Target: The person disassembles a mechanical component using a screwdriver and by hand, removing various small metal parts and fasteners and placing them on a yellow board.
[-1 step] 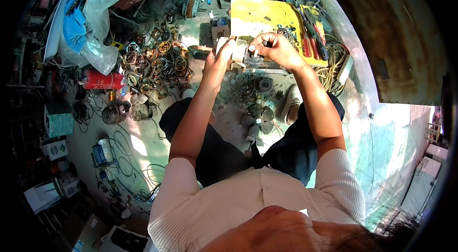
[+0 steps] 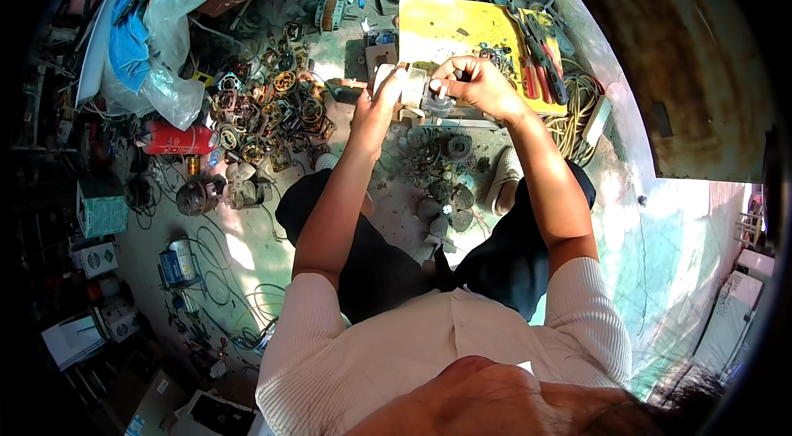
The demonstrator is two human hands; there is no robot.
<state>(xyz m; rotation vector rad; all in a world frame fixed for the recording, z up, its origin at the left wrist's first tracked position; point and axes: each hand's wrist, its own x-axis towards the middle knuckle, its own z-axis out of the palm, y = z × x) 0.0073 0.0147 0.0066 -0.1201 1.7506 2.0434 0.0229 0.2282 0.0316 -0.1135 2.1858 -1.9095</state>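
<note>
My left hand (image 2: 379,113) is closed around a pale, partly see-through plastic housing (image 2: 412,86), its thumb along the near face. Against the housing's right side, my right hand (image 2: 485,91) is bent in a pinch, thumb and fingertips close together. A small dark piece (image 2: 464,76), perhaps a tool's handle, pokes out between those fingers; its kind cannot be made out. Just below the right fingertips shows a clear, rounded plastic part (image 2: 439,104), apparently touching the housing. Both hands are over the near edge of a yellow board (image 2: 445,23).
Red-handled pliers (image 2: 532,77) and other hand tools lie on the board's right side. Coiled cable (image 2: 577,118) is beside it. A heap of copper-wound motor parts (image 2: 268,110) covers the floor at left, near a red cylinder (image 2: 177,139). Small round parts (image 2: 445,188) lie between my feet.
</note>
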